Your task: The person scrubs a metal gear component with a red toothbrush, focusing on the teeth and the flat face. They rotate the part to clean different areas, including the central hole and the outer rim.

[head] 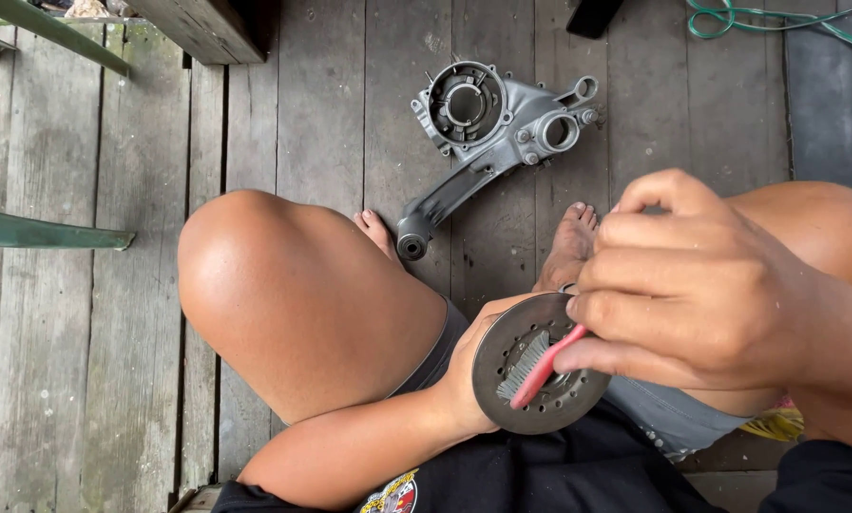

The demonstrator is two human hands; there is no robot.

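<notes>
I see my right hand [701, 280] curled tight around the handle of a red toothbrush [540, 366], the fingers folded closed over it so that only the lower end of the handle and the grey bristles show. The bristles lie flat against the face of a round dark metal disc [549, 399], close to its centre, with the handle running up toward two o'clock into the fist. My left hand [469, 375] sits at nine o'clock of the disc and grips it from behind, palm cupped on the back and edge; I cannot see how the hidden fingers lie. The disc has a ring of small holes near its rim and is held tilted toward me, above my lap, between my two bare knees. At twelve o'clock from the disc my bare feet rest on the grey wooden plank floor [93, 332]. Further out at twelve o'clock, well apart from the hands, a grey metal engine casing [502, 128] lies flat on the planks, its long arm reaching toward my left foot. At two o'clock, in the far corner, a green cord [777, 19] loops over the boards.
</notes>
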